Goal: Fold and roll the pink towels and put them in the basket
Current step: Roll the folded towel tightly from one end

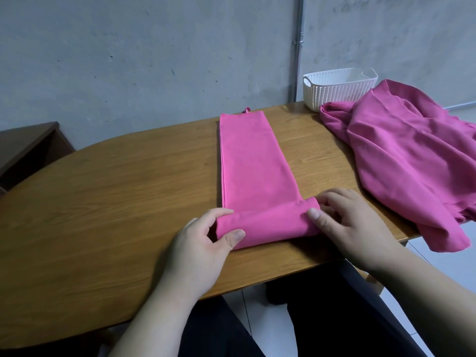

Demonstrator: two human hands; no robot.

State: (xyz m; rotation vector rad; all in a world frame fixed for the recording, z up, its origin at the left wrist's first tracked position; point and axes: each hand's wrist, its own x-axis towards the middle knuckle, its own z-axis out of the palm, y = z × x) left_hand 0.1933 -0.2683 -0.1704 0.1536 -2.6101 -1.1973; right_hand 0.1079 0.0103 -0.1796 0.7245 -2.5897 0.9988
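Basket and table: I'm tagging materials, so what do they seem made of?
The basket looks like white moulded plastic, matt, given its slotted walls and moulded handle. The table shows brown wood grain with a smooth, faintly shiny finish; solid wood or laminate, I cannot tell.

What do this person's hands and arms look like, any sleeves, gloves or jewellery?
The left hand and right hand are bare: no gloves, no rings on the fingers that show, nails short. The left forearm and right forearm are bare too, with no sleeve, watch or bracelet in view.
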